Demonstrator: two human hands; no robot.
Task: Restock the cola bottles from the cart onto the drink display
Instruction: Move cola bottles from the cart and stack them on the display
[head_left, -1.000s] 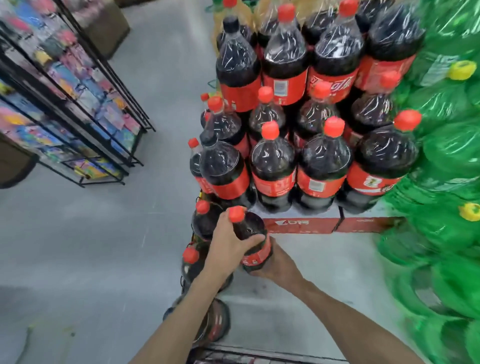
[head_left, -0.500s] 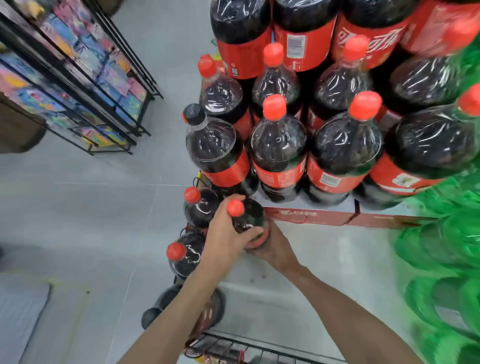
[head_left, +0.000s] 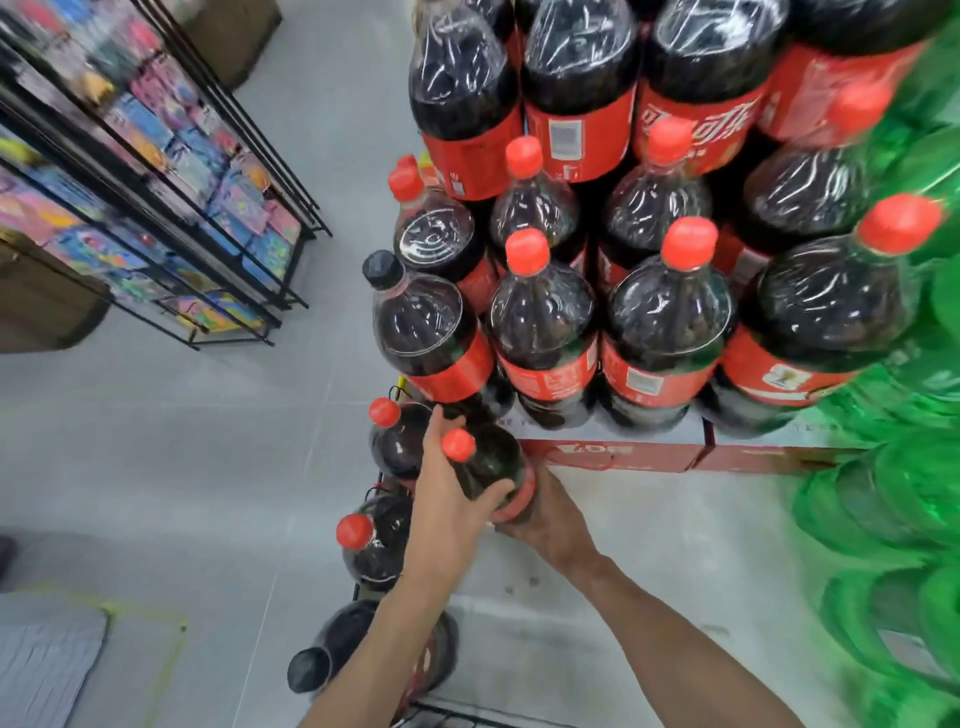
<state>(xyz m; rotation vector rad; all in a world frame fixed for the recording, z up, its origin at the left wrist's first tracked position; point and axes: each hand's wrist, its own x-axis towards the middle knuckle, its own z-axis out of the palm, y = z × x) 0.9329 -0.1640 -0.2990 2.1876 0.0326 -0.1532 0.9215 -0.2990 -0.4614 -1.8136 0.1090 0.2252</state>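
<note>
The display (head_left: 613, 452) is already well stocked in tiers, but several bottles wait in the cart (head_left: 447, 719). The left hand (head_left: 447, 499) curls round a bottle's (head_left: 491, 470) glossy, rounded plastic shoulder; the right hand (head_left: 550, 514) cups its lower body, just before the display's cardboard base.

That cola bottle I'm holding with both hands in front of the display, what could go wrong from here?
1. The held bottle sits low, below the red base; lifting it could knock the black-capped bottle at the stack's left edge, which already leans outward.
2. The left hand grips near the neck and the right hand supports lower down; the glossy bottle might slip.
3. Loose bottles crowd below, so a drop could topple them.
</note>
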